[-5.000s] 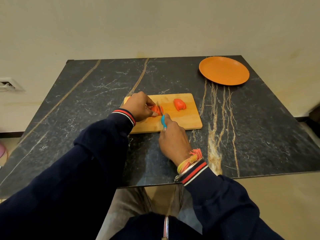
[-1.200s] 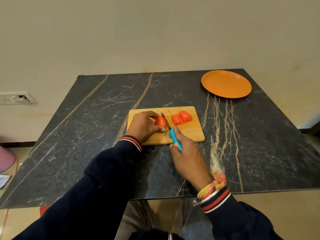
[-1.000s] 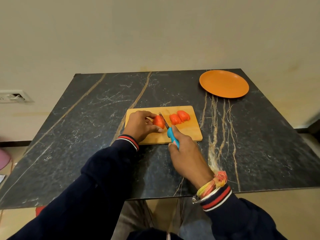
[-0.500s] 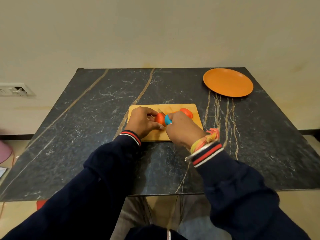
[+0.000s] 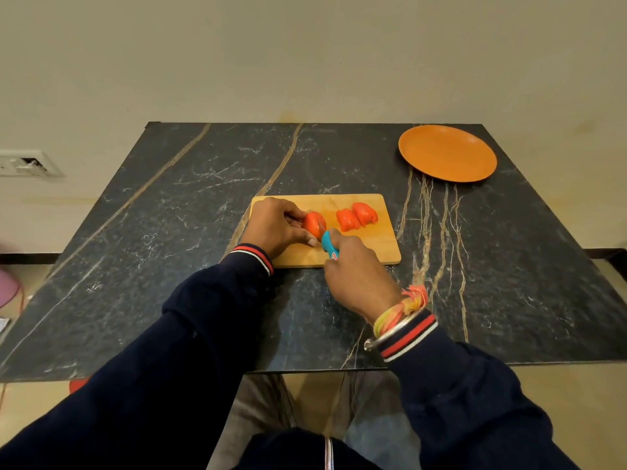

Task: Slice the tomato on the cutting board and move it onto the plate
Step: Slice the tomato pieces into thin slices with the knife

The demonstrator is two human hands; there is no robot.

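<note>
Left hand (image 5: 276,227) pins tomato (image 5: 314,223) on board (image 5: 373,247) mid-desk, right hand (image 5: 356,271) grips knife (image 5: 328,245) — blade close to fingertips, slip risks a cut. Plate (image 5: 447,153) at far right corner — bare.

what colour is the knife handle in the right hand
Bright blue, the small knife handle; shows best in the head view.
</note>
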